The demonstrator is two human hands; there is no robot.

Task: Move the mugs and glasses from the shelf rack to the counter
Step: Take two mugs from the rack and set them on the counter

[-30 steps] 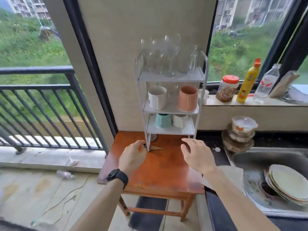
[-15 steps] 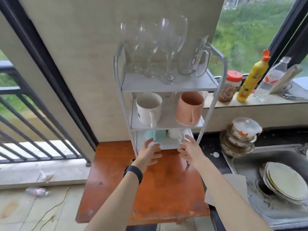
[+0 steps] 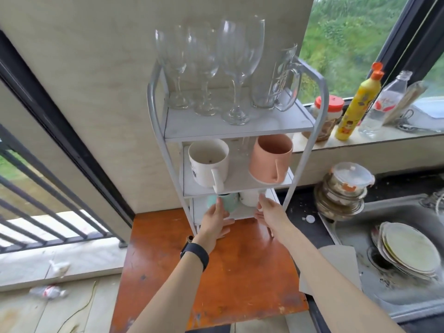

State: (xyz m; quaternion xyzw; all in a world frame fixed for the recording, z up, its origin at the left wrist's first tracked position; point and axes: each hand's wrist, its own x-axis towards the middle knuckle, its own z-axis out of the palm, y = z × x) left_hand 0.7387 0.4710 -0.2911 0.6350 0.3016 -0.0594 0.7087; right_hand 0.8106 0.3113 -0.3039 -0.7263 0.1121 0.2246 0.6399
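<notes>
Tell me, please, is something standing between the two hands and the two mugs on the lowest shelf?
Nothing visible does. The left hand already reaches the teal mug, and the right hand is at the white mug. The middle shelf hangs low over both mugs, so they must come out forward, not upward.

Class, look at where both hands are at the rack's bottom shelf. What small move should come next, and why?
Probably close each hand on its mug and draw both out from under the middle shelf. The left hand already touches the teal mug, and the right hand reaches the white mug beside it, but neither grip looks closed yet. Every mug and glass is still on the rack.
</notes>
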